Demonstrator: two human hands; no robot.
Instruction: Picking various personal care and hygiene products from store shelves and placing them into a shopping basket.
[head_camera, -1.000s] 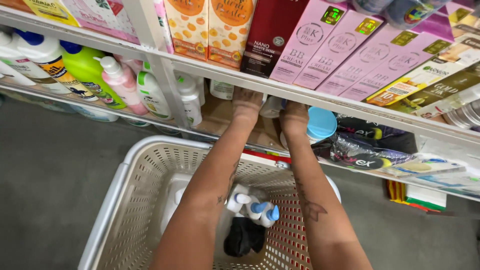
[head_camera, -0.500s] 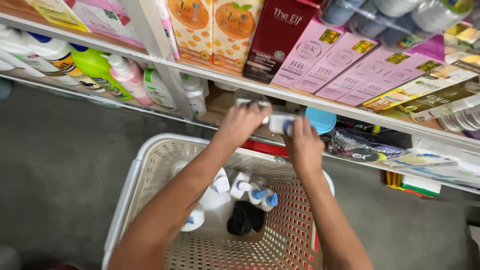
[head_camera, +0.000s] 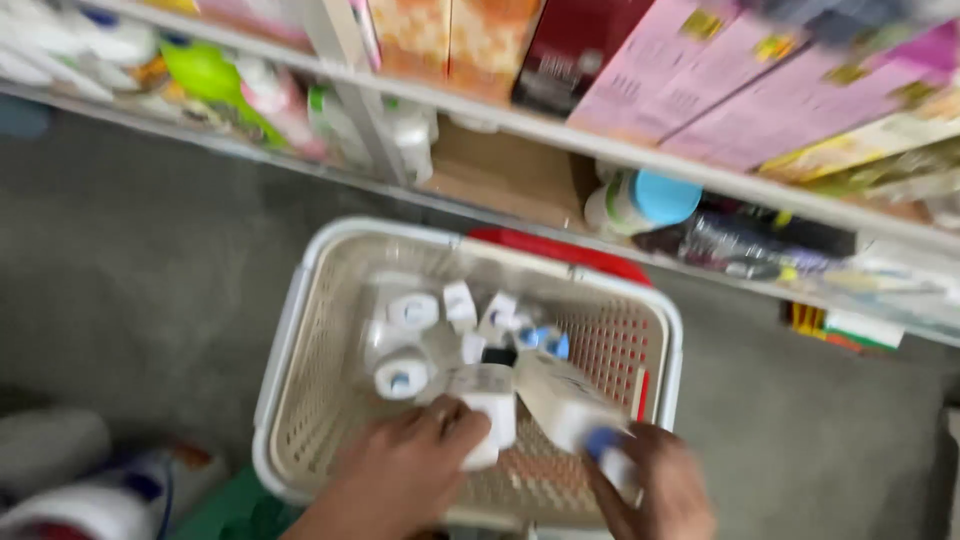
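Floor (head_camera: 150, 300): grey and bare-looking at the far left, with blurred white and green shapes low in the corner that cannot be told apart.
Shelves (head_camera: 520, 125): white rails run across the top, slanting down to the right, with blurred bottles at left, then orange, dark red and pink boxes, and a blue-capped jar (head_camera: 650, 200) on the lower level.
Basket (head_camera: 290, 340): a cream, slotted plastic basket with a red handle folded at its far rim – it sits below the shelves, directly under the hands.
Inside the basket: several small white bottles (head_camera: 400, 375) lie loose toward the far left side; some show blue caps.
Left hand (head_camera: 400, 470): over the basket's near edge, fingers wrapped around a white bottle, held just above the basket's floor.
White bottle (head_camera: 488, 408): in the left hand, roughly upright, close beside the loose bottles.
Right hand (head_camera: 655, 490): at the near right rim, gripping the blue-capped end of a second bottle.
Second bottle (head_camera: 565, 400): white, tilted so its base points in toward the basket's middle – nearly touching the left hand's bottle.
Doing it well: judged from this, both bottles should go low before the fingers open, into the bare patch near the front, so they do not knock the others or bounce out.
Blur: the view is smeared, so fine finger positions cannot be told.
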